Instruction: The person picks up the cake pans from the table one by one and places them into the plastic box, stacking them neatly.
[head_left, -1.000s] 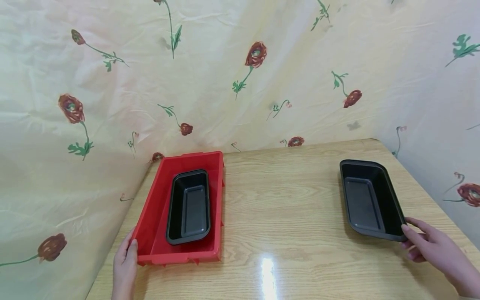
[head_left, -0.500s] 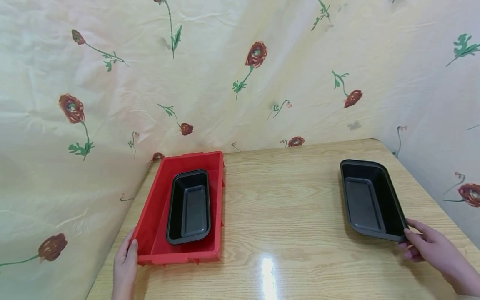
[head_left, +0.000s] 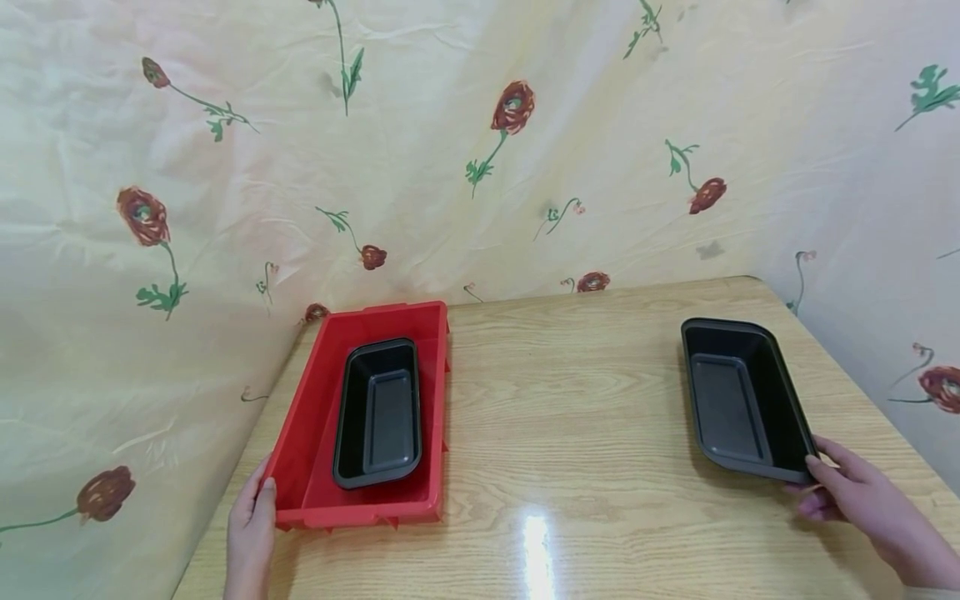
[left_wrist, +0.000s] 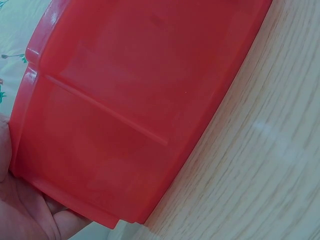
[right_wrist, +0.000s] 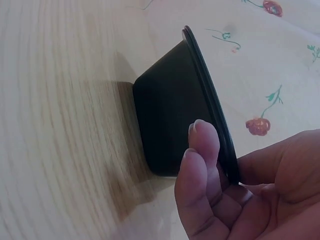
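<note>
On the left of the head view, my left hand [head_left: 251, 533] grips the near left corner of a red plastic tray [head_left: 300, 508], thumb over the rim. The left wrist view shows the tray's outer wall [left_wrist: 140, 90] with fingers curled round its end. A black loaf pan [head_left: 390, 417] lies inside the tray. At the right, my right hand [head_left: 862, 508] pinches the near right corner of a second black loaf pan [head_left: 727, 408]. In the right wrist view the thumb is on one side of that pan's rim, with the fingers curled beneath it against its wall [right_wrist: 170, 105].
A wood-grain table [head_left: 562, 417] bears both the tray and the second pan, with bare surface between them. A flower-patterned cloth [head_left: 435, 150] hangs behind and along both sides. A bright light reflection shows near the table's front.
My right hand's fingers shift slightly under the pan's corner. The tray, both pans and my left hand stay in place.
</note>
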